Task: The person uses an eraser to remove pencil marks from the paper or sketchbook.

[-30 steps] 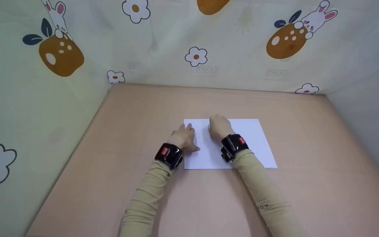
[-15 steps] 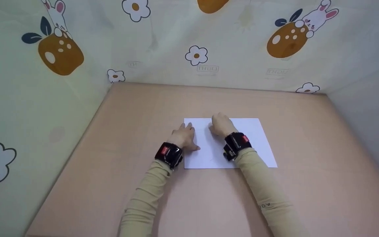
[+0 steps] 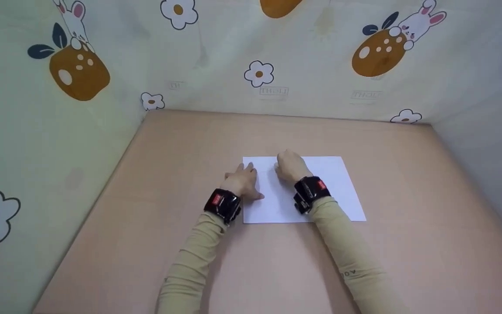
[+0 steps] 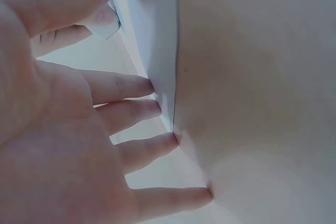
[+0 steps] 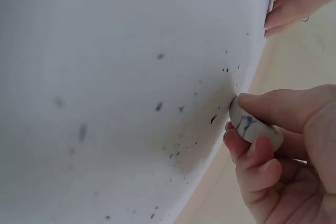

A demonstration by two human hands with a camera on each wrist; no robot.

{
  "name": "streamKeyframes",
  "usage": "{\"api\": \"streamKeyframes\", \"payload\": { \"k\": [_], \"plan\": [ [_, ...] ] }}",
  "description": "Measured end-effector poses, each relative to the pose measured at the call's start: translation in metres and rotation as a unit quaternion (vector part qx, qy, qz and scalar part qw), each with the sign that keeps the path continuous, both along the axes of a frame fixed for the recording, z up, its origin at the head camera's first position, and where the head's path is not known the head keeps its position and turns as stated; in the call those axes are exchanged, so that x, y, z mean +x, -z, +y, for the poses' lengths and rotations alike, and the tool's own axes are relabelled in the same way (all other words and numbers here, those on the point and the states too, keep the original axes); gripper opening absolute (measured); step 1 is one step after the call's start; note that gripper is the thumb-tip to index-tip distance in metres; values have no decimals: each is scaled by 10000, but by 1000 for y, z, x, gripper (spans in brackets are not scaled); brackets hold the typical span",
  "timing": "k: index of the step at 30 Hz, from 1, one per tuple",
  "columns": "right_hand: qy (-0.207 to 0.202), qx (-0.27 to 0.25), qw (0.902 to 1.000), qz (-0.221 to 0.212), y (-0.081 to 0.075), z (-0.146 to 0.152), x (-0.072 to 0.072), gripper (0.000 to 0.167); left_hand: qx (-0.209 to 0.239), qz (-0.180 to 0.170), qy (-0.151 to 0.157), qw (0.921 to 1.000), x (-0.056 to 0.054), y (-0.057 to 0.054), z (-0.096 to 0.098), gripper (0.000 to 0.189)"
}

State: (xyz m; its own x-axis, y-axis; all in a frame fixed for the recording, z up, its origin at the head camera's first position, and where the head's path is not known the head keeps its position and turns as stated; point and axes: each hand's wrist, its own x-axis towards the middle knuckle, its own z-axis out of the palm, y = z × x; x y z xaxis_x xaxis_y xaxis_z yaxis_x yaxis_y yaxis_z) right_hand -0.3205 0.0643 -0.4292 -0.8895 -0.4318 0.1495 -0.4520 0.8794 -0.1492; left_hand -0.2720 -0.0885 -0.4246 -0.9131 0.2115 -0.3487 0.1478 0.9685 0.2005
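Note:
A white sheet of paper (image 3: 273,210) lies on the tan table. My left hand (image 3: 241,181) spreads its fingers over the sheet's left edge, some fingertips on the paper and the little finger's tip beyond it in the left wrist view. In my right hand (image 3: 292,166) is a whitish eraser (image 5: 252,127) with dark smudges, pinched between thumb and fingers. Its end meets the paper near the upper part of the sheet. Dark eraser crumbs (image 5: 159,106) are scattered over the paper around it. From the head view the eraser is hidden by the right hand.
The tan tabletop (image 3: 181,148) stretches out around the sheet. Pale cloth (image 3: 216,52) printed with flowers, rabbits and orange fruit stands along the back and both sides. Black camera bands sit on both wrists, over beige sleeves (image 3: 190,266).
My right hand, holding the eraser, shifted slightly right and then back left over the paper. The left hand and the sheet have stayed in place.

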Motion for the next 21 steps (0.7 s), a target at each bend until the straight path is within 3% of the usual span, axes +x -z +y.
{"api": "streamKeyframes", "payload": {
  "k": [5,11,18,21],
  "plan": [
    [-292,76,9993,-213,2,-7,7,21,50,25,-16,10000,1,2,-3,85],
    [312,-96,9994,-114,1,-3,-1,17,97,51,15,9999,0,1,-3,86],
    [-366,177,9966,-714,-5,-12,0,17,37,110,-5,9999,1,1,-4,85],
    [-172,151,9974,-686,-7,-9,-2,15,34,144,42,9999,1,1,-3,85]
  ]
}}
